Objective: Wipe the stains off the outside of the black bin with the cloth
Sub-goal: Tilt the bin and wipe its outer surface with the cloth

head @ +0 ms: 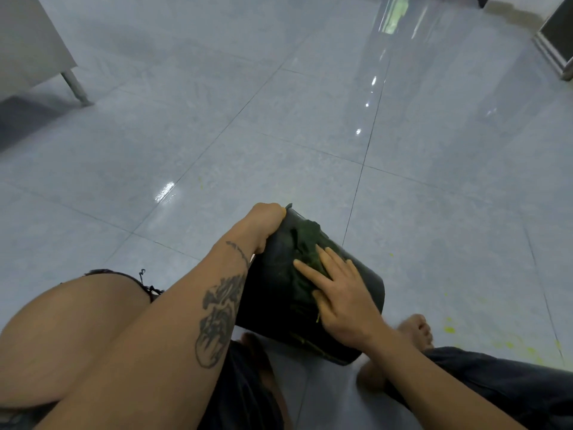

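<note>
The black bin [356,274] lies tipped on its side on the floor between my legs. A dark green cloth [302,243] is spread over its upper side. My right hand [338,293] presses flat on the cloth, fingers spread and pointing away from me. My left hand [263,225] grips the far left edge of the bin, fingers curled around it and hidden behind it.
Grey glossy floor tiles [279,135] stretch ahead. Yellow-green specks [449,329] dot the floor at the right. A cabinet with a metal leg [74,86] stands at the far left, a framed object [555,41] at the far right. My bare foot [415,330] rests beside the bin.
</note>
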Demonstrator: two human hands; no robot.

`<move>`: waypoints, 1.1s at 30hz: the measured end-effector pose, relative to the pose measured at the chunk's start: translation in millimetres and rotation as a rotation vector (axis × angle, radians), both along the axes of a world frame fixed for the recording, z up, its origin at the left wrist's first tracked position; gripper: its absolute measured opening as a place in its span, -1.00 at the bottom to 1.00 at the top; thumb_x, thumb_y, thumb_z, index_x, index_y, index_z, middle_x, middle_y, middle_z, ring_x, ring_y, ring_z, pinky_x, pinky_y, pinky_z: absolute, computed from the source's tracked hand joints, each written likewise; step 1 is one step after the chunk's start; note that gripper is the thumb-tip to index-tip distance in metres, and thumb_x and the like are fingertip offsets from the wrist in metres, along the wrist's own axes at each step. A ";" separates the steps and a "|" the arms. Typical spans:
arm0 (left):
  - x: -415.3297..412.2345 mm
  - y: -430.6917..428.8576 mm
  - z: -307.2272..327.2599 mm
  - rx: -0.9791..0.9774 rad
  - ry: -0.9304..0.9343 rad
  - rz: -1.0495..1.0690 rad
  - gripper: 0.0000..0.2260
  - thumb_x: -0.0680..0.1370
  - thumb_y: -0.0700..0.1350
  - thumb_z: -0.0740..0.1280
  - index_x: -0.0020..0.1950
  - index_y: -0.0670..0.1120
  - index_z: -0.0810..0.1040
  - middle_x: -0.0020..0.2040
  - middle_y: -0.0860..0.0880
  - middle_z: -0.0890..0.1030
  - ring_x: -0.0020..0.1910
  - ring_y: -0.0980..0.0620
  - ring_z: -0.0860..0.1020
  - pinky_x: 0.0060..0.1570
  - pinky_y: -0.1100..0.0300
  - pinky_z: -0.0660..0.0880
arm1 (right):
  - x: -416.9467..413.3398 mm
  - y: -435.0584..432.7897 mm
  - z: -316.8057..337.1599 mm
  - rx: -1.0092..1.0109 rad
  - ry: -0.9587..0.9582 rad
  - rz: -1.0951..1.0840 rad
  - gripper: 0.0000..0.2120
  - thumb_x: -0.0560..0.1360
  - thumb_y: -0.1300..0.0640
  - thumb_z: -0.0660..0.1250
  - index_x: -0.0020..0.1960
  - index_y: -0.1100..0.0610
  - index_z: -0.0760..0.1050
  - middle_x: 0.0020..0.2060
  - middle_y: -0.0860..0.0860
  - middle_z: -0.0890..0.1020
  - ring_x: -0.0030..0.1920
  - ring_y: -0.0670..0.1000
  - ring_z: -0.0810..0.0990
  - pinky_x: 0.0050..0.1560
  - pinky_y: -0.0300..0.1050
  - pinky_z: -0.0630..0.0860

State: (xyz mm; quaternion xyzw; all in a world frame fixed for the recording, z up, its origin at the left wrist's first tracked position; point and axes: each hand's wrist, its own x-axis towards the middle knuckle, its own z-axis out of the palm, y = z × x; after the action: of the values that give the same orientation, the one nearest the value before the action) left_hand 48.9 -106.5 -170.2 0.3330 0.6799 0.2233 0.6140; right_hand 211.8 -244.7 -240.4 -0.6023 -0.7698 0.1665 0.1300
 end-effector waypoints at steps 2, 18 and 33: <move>2.2 -1.0 0.2 0.023 0.012 0.013 -0.80 0.63 -0.17 0.17 -0.18 -0.16 0.44 -0.22 -0.17 0.53 -0.28 -0.10 0.50 -0.11 0.07 0.47 | 18.8 -3.6 -5.6 -0.016 0.057 -0.106 -0.41 0.50 0.05 0.16 0.50 -0.26 0.23 0.53 0.01 0.28 0.53 0.07 0.21 0.50 0.14 0.16; 10.7 18.2 -19.5 0.032 0.005 0.122 -0.84 0.60 -0.12 0.31 0.02 -0.23 0.54 -0.11 -0.23 0.60 -0.20 -0.19 0.58 0.05 -0.07 0.60 | -4.2 -7.2 -0.3 -0.041 0.095 -0.187 -0.42 0.56 0.06 0.10 0.54 -0.24 0.13 0.59 -0.01 0.13 0.59 0.04 -0.01 0.56 0.14 -0.07; 1.6 -15.3 -36.5 0.558 0.378 -0.325 -0.59 0.68 -0.16 0.10 0.55 -0.07 0.30 0.51 -0.10 0.37 0.46 -0.11 0.34 0.44 0.08 0.22 | 70.7 22.6 -21.2 -0.228 0.174 -0.570 -0.54 0.64 0.10 0.04 0.53 -0.02 0.25 0.51 0.06 0.32 0.45 0.15 0.30 0.44 0.08 0.29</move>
State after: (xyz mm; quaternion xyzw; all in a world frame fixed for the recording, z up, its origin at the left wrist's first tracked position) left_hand 50.5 -121.8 -206.7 0.6264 0.6326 0.2341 0.3907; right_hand 282.5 -222.2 -261.5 -0.7880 -0.5325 0.2592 0.1683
